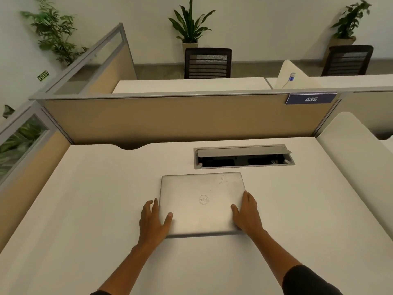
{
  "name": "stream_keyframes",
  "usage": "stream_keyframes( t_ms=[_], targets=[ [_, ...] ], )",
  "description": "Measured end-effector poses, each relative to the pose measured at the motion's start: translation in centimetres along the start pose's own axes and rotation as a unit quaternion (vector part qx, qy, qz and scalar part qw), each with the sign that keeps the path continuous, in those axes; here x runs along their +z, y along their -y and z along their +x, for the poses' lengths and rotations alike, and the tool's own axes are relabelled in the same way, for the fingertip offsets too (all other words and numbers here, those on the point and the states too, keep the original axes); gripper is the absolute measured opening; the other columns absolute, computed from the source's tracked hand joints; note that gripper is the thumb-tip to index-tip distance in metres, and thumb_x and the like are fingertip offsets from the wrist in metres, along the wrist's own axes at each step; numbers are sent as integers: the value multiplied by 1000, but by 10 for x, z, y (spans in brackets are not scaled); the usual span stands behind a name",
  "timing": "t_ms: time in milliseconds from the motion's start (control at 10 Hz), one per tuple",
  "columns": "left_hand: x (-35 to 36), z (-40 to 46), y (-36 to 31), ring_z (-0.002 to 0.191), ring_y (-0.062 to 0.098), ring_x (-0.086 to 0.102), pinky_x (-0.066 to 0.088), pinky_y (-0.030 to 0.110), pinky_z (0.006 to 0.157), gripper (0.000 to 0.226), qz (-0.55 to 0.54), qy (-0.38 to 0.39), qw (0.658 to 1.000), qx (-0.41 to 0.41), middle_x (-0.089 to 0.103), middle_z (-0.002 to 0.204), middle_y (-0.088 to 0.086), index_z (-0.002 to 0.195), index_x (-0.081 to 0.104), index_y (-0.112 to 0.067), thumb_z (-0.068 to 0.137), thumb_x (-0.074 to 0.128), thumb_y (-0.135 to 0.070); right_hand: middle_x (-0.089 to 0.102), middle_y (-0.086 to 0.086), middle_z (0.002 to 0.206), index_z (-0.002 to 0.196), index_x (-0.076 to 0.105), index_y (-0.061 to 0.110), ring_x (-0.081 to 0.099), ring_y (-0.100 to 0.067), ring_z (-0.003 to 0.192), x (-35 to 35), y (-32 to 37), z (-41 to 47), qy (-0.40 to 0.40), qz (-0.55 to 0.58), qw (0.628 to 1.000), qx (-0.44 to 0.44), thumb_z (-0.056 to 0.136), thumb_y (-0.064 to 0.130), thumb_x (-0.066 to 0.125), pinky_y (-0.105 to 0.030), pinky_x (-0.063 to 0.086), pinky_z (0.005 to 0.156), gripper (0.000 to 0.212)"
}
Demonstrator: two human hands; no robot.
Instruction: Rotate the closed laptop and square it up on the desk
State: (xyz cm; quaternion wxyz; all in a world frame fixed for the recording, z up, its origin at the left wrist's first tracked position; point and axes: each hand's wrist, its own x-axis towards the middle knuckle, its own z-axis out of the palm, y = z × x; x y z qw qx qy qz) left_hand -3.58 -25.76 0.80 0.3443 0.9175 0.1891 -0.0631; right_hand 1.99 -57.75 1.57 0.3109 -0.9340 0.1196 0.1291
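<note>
A closed silver laptop point(202, 201) lies flat on the white desk point(85, 209), its edges nearly parallel to the desk's front, a round logo in the middle of the lid. My left hand point(154, 220) grips the laptop's left edge near the front corner, thumb on the lid and fingers along the side. On the opposite side, my right hand point(247, 213) holds the right edge near its front corner, thumb resting on the lid.
Just behind the laptop, an open cable tray point(244, 156) with a raised grey flap is sunk into the desk. A tan partition point(170, 118) with a blue 435 sign point(310, 99) bounds the back. Lower panels flank the left and right sides.
</note>
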Motion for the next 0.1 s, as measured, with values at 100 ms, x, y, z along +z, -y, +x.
stream_keyframes(
  t_ms=[100],
  targets=[
    [2, -3, 12, 171, 33, 4, 1, 48, 139, 88, 77, -33, 993, 81, 4, 183, 11, 173, 9, -8, 106, 52, -46, 8, -11, 179, 170, 5, 4, 11, -30, 167, -4, 4, -2, -34, -37, 998, -35, 107, 38, 55, -41, 15, 136, 87]
  ],
)
